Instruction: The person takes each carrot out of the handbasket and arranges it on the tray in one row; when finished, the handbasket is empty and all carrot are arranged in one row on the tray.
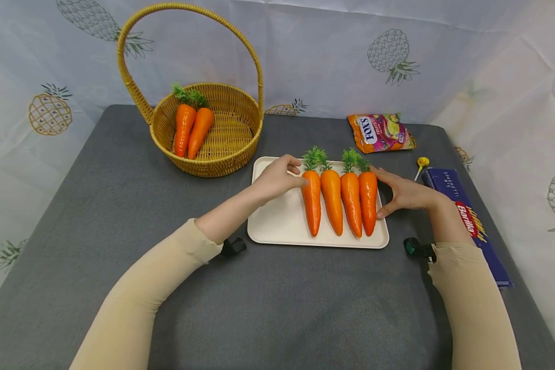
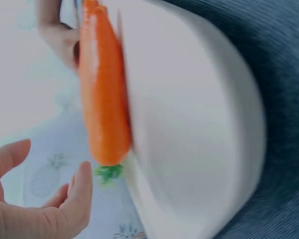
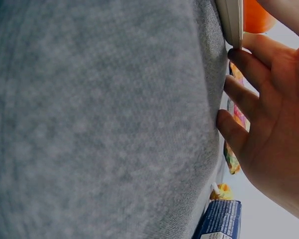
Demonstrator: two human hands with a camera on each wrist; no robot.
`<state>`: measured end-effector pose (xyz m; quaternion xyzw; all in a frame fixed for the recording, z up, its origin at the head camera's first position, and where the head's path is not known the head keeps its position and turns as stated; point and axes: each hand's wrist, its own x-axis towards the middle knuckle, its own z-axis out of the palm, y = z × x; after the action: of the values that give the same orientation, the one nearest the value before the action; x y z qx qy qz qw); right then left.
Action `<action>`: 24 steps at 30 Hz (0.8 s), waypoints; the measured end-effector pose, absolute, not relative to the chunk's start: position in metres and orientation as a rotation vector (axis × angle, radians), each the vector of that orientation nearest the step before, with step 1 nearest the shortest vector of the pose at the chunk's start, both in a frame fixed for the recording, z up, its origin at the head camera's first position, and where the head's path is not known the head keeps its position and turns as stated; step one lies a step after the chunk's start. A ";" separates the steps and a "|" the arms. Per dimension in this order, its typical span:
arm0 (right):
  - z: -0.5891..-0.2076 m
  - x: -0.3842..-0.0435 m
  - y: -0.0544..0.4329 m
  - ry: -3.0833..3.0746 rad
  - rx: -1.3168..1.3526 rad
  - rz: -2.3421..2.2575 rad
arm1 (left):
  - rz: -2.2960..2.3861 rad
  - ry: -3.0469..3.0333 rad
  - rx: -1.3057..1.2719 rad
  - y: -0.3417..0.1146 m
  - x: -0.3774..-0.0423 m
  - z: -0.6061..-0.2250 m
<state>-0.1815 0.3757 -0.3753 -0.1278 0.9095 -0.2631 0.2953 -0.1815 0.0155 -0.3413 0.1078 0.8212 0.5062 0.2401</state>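
Note:
Several orange carrots with green tops lie side by side on a cream tray, tips toward me. My left hand hovers over the tray beside the leftmost carrot, its thumb overlapping that carrot's upper side in the head view. In the left wrist view, the thumb and fingers of the left hand are apart with nothing between them, near the carrot's leafy end. At the tray's right edge is my right hand, fingers spread around the corner area next to the rightmost carrot. The right wrist view shows fingertips right at the tray's rim.
A wicker basket with a tall handle stands at the back left, holding two carrots. Back right lie a Fox's candy bag and a yellow lollipop. A blue Barilla spaghetti box lies beside the right forearm.

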 end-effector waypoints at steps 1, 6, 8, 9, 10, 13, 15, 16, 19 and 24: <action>-0.375 -0.182 0.376 2.420 -0.343 -0.700 | 1.411 2.242 0.304 0.014 -0.180 -0.338; -0.376 -0.182 0.376 2.422 -0.346 -0.697 | 1.550 2.206 0.364 0.009 -0.175 -0.320; -0.376 -0.182 0.376 2.422 -0.342 -0.692 | 1.577 2.209 0.393 0.006 -0.174 -0.313; -0.377 -0.182 0.376 2.422 -0.341 -0.689 | 1.583 2.219 0.405 0.004 -0.173 -0.310; -0.377 -0.182 0.376 2.423 -0.339 -0.686 | 1.590 2.227 0.416 0.002 -0.173 -0.307; -0.377 -0.182 0.376 2.422 -0.338 -0.681 | 1.611 2.255 0.438 -0.003 -0.172 -0.300; -0.377 -0.182 0.376 2.423 -0.339 -0.681 | 1.636 2.270 0.445 -0.006 -0.173 -0.296; -0.377 -0.182 0.376 2.422 -0.340 -0.683 | 1.649 2.275 0.446 -0.008 -0.173 -0.295; -0.376 -0.182 0.376 2.422 -0.341 -0.686 | 1.677 2.302 0.453 -0.013 -0.175 -0.291; -0.376 -0.182 0.376 2.421 -0.343 -0.690 | 1.740 2.338 0.444 -0.023 -0.179 -0.285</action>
<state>-0.1817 0.3758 -0.3756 -0.1288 0.9103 -0.2594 0.2958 -0.1787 -0.0227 -0.2845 0.1500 0.7893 0.5875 0.0968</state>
